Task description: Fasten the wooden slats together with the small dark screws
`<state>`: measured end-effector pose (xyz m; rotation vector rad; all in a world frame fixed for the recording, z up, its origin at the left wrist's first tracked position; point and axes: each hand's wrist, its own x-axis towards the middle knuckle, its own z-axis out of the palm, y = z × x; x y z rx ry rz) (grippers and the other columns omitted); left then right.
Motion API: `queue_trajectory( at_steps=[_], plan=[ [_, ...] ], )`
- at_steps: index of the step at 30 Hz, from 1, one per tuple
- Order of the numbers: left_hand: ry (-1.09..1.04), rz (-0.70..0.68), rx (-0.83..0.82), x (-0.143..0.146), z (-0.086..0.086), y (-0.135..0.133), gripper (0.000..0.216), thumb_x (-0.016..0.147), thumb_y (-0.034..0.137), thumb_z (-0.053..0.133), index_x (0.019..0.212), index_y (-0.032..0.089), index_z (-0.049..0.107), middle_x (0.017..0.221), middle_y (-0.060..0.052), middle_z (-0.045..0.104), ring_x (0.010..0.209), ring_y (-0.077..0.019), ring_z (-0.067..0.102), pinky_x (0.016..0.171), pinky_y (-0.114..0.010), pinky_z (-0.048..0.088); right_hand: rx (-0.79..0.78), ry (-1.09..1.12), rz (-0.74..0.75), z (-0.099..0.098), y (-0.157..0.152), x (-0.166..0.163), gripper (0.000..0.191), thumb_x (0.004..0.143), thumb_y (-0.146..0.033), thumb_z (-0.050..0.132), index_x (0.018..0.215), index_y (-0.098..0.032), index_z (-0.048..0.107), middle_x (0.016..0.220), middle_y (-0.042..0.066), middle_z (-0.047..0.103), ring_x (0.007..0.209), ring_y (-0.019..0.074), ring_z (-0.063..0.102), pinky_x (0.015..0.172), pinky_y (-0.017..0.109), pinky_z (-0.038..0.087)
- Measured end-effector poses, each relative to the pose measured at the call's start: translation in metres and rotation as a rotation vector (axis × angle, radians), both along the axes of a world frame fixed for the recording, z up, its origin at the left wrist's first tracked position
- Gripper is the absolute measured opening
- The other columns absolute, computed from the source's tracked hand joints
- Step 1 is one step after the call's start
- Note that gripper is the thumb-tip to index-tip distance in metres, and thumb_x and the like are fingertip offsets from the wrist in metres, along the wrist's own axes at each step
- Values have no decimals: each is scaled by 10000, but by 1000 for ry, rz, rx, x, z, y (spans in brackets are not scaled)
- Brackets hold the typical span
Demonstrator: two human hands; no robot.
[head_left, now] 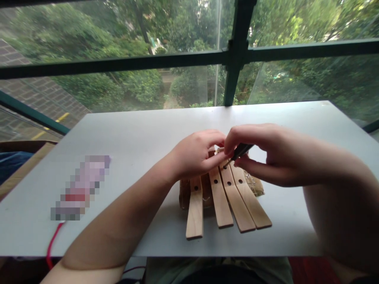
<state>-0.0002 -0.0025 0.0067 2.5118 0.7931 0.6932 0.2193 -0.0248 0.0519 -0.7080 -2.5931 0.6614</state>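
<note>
From my head camera, I look down at a white table [142, 134], with a brown block [184, 193] before me. Four pale wooden strips [222, 207] lie across it, their near ends reaching past it toward me. The leftmost strip [194, 215] sits apart; the other three lie close together, fanning a little. Dark holes show in them.

My right hand [274, 152] pinches a slim dark tool [243, 150] between thumb and fingers, its tip slanting down to the upper hole of the third strip from the left. My left hand [198, 154] reaches over the strips' far ends, thumb lying near the tool; its other fingers are partly hidden, so I cannot tell whether they grip anything.

Off to my left on the table is a blurred-out pinkish thing [84, 179], a red cord [51, 242] by its lower end. Past the table's left edge is a cardboard box [35, 167]; beyond the green window frame [118, 63] are trees [103, 35].
</note>
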Motion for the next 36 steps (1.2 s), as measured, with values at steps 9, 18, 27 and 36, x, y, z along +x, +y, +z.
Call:
queue_trajectory(
  at_steps=[9,18,27,36],
  plan=[
    [22,9,-37,-1,0,1,171,925,260,560,1003,167,681,1015,-45,703,910,-166,627,822,-291,494,2,-25,-92,-4,2,4,293,822,-76,559,1076,-221,568,971,33,663,821,164,607,683,281,502],
    [-7,5,-59,-2,0,-1,217,947,274,523,1037,177,695,1047,-54,712,932,-165,651,831,-291,510,-20,-12,-123,-8,8,7,252,849,-118,579,1073,-229,559,940,14,674,799,159,630,657,275,507],
    [4,-5,-36,-4,-1,-1,182,909,248,582,1029,174,697,1027,-48,705,929,-170,636,839,-300,501,-13,-63,-140,-4,13,10,152,884,-238,614,1037,-240,615,939,6,710,775,145,653,643,271,516],
    [18,11,-20,-3,-2,-1,205,873,237,636,1063,181,686,1027,-30,695,925,-163,628,825,-291,493,28,-106,-225,-2,14,9,136,888,-340,633,966,-234,667,843,5,723,674,138,642,579,265,489]
  ],
)
